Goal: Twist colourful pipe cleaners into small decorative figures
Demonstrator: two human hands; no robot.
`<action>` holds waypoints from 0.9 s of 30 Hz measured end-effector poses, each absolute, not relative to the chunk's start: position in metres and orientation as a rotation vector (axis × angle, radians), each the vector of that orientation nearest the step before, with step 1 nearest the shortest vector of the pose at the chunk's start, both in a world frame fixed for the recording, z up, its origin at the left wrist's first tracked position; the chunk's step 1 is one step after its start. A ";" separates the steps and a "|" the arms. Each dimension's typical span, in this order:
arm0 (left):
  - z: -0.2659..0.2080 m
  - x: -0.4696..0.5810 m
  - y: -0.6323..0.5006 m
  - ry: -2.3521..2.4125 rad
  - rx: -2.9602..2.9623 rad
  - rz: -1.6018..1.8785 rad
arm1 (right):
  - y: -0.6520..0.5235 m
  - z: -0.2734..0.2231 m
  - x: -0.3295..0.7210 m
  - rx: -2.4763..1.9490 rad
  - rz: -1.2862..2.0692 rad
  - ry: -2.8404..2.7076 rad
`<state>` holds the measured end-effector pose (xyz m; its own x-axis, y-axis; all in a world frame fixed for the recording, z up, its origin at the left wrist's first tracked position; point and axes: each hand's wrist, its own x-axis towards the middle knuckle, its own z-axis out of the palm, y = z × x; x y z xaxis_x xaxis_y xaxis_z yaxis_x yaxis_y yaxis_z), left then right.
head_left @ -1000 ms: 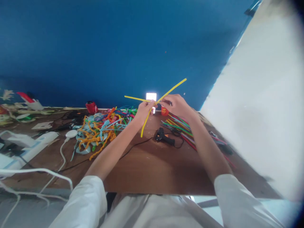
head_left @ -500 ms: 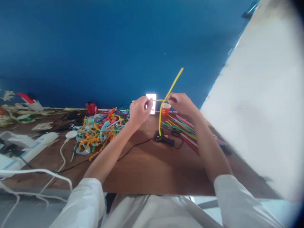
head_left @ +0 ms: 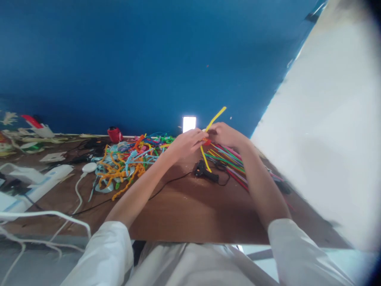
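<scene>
Above the table my left hand (head_left: 188,143) and my right hand (head_left: 228,135) meet closely, fingers closed around the crossing of yellow pipe cleaners (head_left: 216,117). One yellow end slants up to the right above my knuckles. Another hangs below the fingers, its tip close to a black glue gun (head_left: 205,172) lying on the table. The crossing itself is covered by my fingers. Behind them a red paper cup (head_left: 206,142) shows only in part.
Left of my hands lies a tangled heap of colourful pipe cleaners (head_left: 127,167); straight ones (head_left: 229,159) lie under my right forearm. A bright phone screen (head_left: 189,124) stands against the blue wall (head_left: 133,71). White power strips (head_left: 44,190) and cables occupy the left side.
My left hand has moved right, up to my right hand, and its fingers have stretched toward it. The long yellow pipe cleaner has dropped lower and its bottom end swung right.
</scene>
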<state>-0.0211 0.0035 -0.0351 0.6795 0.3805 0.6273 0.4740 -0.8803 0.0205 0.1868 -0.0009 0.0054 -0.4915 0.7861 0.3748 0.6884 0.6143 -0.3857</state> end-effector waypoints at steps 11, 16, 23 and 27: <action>-0.046 -0.023 0.021 -1.034 -2.870 -1.723 | -0.007 0.010 0.175 -1.175 0.315 -2.333; -0.044 -0.027 0.024 -1.035 -2.927 -1.721 | -0.006 0.009 0.176 -1.124 0.270 -2.349; -0.046 -0.024 0.021 -0.992 -2.957 -1.751 | -0.010 0.014 0.183 -1.038 0.218 -2.470; -0.044 -0.024 0.020 -0.992 -2.988 -1.721 | -0.012 0.017 0.185 -0.995 0.253 -2.480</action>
